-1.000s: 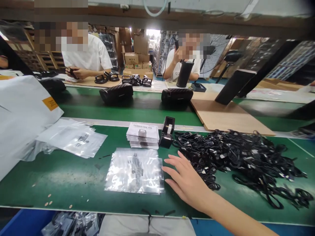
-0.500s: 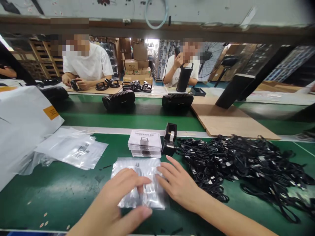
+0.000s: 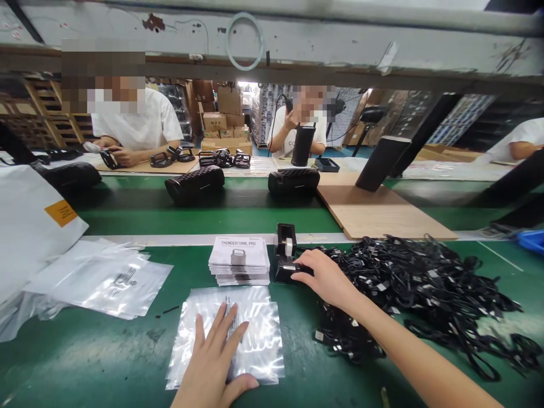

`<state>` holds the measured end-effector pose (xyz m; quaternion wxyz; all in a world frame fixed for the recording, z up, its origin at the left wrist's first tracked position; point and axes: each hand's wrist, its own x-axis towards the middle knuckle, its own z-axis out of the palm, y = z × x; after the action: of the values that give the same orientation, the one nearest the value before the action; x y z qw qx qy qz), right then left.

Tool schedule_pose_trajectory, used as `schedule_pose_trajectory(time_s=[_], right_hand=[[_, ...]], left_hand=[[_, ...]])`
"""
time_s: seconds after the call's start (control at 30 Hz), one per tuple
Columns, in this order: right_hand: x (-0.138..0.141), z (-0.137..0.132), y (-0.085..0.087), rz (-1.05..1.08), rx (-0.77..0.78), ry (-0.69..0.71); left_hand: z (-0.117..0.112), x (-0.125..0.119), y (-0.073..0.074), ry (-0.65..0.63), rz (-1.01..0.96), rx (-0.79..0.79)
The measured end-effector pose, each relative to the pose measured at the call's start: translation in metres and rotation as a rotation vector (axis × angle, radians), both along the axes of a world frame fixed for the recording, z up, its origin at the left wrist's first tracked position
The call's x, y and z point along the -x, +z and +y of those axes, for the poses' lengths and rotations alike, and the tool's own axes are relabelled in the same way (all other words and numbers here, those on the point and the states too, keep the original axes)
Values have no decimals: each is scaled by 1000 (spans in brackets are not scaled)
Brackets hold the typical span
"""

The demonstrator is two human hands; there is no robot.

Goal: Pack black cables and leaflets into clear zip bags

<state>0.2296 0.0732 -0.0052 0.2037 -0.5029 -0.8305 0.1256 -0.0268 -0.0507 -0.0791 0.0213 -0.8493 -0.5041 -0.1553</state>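
Observation:
My left hand [image 3: 215,354] lies with spread fingers on a stack of clear plastic bags [image 3: 259,340] and holds nothing. Curled beside the black tape dispenser [image 3: 285,245], my right hand [image 3: 325,277] has its thumb and fingers around something dark at the dispenser's near right end. Whether that is the dispenser itself or a cable, I cannot tell. A pile of coiled black cables [image 3: 408,283] lies to the right of this hand. Just behind the bags sits a stack of white printed booklets [image 3: 239,255].
More clear bags [image 3: 123,283] and a large white bag [image 3: 25,226] are at left. Black speakers [image 3: 294,181] lie across the green belt, near a wooden board [image 3: 382,212]. Two co-workers handle parts opposite; another person's arm shows far right. A beam [image 3: 297,56] crosses overhead.
My right hand has left the bags and moved forward and right to the tape dispenser. My left hand has flattened onto the bag stack. The whole view has shifted slightly.

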Motion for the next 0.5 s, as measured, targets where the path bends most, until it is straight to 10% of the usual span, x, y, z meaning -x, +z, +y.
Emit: schedule_pose_trajectory(time_s=[0.2, 0.5], right_hand=[[-10, -12, 33, -60, -75, -6], [98, 22, 48, -381, 55, 369]], left_hand=[[1, 3, -1, 21, 37, -46], [4, 7, 6, -19, 44, 37]])
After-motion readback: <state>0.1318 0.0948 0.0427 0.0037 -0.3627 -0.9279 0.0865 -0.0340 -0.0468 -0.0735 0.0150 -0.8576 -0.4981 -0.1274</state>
